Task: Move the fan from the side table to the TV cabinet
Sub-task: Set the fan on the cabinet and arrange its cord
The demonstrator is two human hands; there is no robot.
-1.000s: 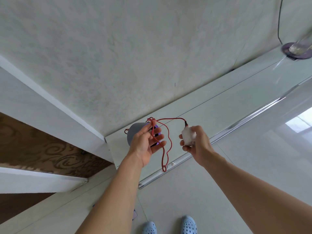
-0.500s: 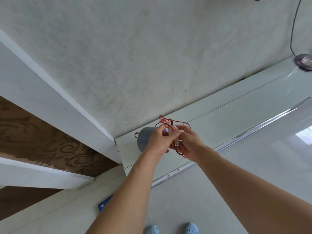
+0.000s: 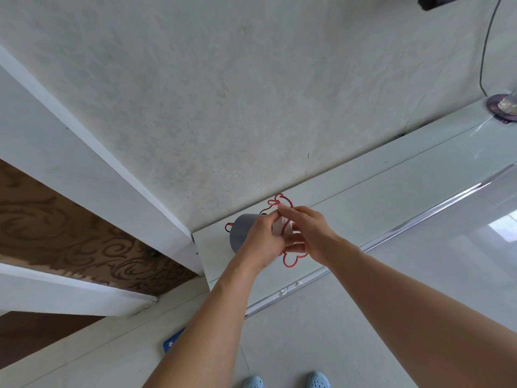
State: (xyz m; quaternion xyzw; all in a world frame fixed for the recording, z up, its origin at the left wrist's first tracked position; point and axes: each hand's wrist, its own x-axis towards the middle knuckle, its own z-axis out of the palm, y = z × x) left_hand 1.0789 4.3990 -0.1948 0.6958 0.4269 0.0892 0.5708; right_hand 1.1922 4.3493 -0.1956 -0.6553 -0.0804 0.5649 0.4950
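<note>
A small grey fan (image 3: 242,231) sits at the left end of the white glossy TV cabinet (image 3: 391,191), close to the wall. My left hand (image 3: 263,242) is wrapped around its front. My right hand (image 3: 307,233) is pressed against the left one, holding a white plug (image 3: 279,229) and the looped red cable (image 3: 289,260). Red loops stick out above the fingers and below the hands. The fan's front face is hidden by both hands.
A purple-based clear object (image 3: 503,107) stands at the cabinet's far right with a black wire (image 3: 486,51) rising up the wall. A brown patterned panel (image 3: 70,233) lies left. A blue item (image 3: 172,343) lies on the floor near my blue shoes (image 3: 288,382).
My hands were apart with the red cable stretched between fan and plug; they have come together at the fan, bunching the cable. The view has shifted up a little.
</note>
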